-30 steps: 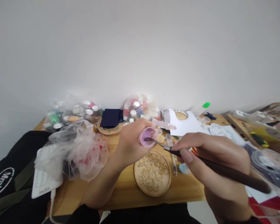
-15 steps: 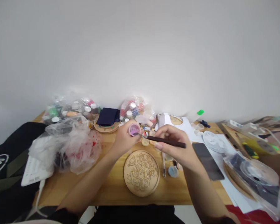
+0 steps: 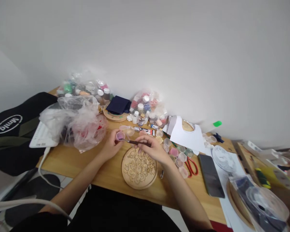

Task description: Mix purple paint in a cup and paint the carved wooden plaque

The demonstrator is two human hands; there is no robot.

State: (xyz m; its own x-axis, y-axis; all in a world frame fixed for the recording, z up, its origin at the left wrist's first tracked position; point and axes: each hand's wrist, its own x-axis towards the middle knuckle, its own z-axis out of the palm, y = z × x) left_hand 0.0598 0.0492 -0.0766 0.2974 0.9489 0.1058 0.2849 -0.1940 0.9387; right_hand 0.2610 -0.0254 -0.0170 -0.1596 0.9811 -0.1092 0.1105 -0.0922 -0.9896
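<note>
My left hand [image 3: 111, 146] is closed around a small clear plastic cup [image 3: 120, 136] with purple stuff inside, tilted so its mouth faces me. Pinched in my right hand [image 3: 152, 147] is what looks like a small palette knife [image 3: 141, 143], with a dark handle and a thin metal end. Its tip reaches the cup's mouth; how deep it goes I cannot tell. Below my hands a round wooden board [image 3: 139, 170] with a gold-lined flower pattern lies flat on the table. My right hand partly covers the board's upper edge.
Several small cups [image 3: 173, 152] and red-handled scissors [image 3: 191, 167] lie to the right. Beyond them is a black phone [image 3: 211, 175]. A glue tube [image 3: 145, 130] and bagged bottles [image 3: 145, 103] sit at the back. Crumpled plastic bags [image 3: 79, 124] fill the left.
The camera view has shifted and tilted. Both hands, still holding the cup and the palette knife, now appear lower against the table's things and nearer the board's upper edge.
</note>
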